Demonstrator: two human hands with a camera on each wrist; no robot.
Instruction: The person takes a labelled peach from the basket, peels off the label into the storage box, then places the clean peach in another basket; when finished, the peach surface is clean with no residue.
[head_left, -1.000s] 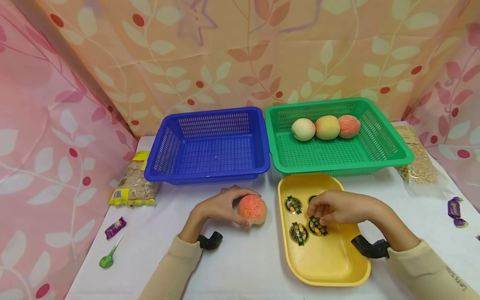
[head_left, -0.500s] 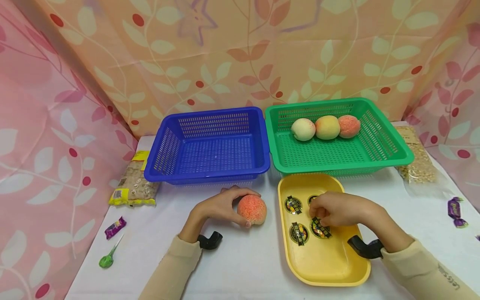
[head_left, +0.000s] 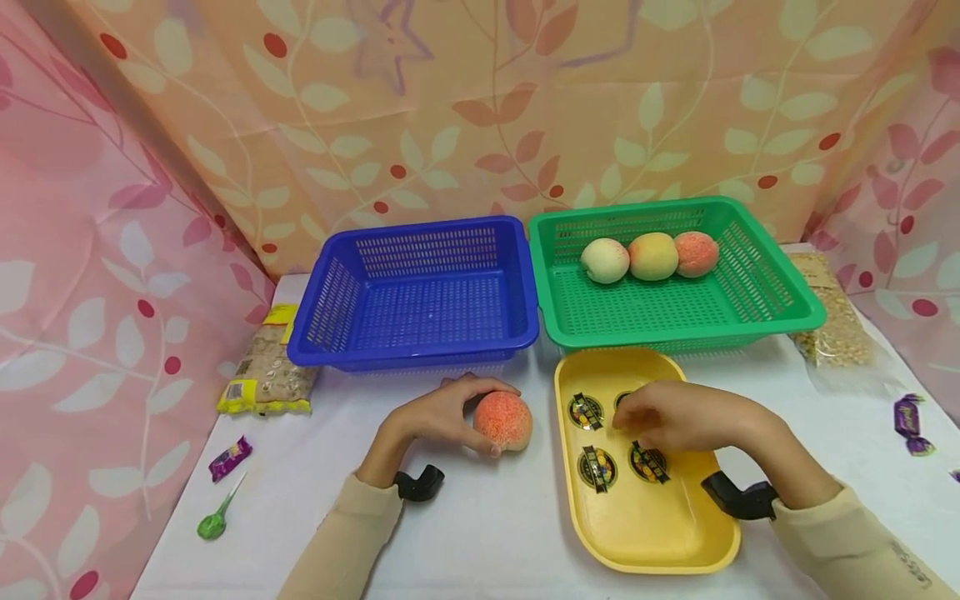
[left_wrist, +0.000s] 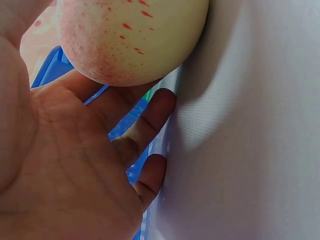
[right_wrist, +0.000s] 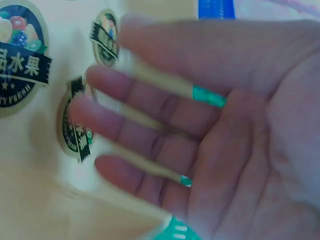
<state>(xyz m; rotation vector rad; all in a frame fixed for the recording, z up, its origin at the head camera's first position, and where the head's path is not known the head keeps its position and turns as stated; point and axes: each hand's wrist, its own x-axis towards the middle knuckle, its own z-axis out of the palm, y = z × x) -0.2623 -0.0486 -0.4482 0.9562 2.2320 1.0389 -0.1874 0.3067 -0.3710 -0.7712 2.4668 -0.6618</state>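
My left hand (head_left: pixel 438 419) holds a pinkish-red peach (head_left: pixel 506 423) on the white table, thumb on the near side and fingers on the far side. The left wrist view shows the peach's pale, red-flecked underside (left_wrist: pixel 135 40) against the fingers. My right hand (head_left: pixel 693 417) hovers over a yellow tray (head_left: pixel 652 537) that has several round black fruit stickers in it. One sticker (head_left: pixel 648 463) lies just below its fingertips; another (head_left: pixel 597 468) is farther left. In the right wrist view the fingers (right_wrist: pixel 150 135) are loosely extended, with nothing seen between them.
Behind stand a blue basket (head_left: pixel 427 354) and a green basket (head_left: pixel 622 312), the green one with three peaches (head_left: pixel 654 257). At left lie a yellow-edged bag (head_left: pixel 270 371), a candy (head_left: pixel 230 458) and a green lollipop (head_left: pixel 212 525). A grain bag (head_left: pixel 836 333) and candy (head_left: pixel 910 423) lie right.
The sticker under my right hand has shifted slightly right and toward me, and has turned a little. The right hand moved only slightly; the left hand and peach stayed put.
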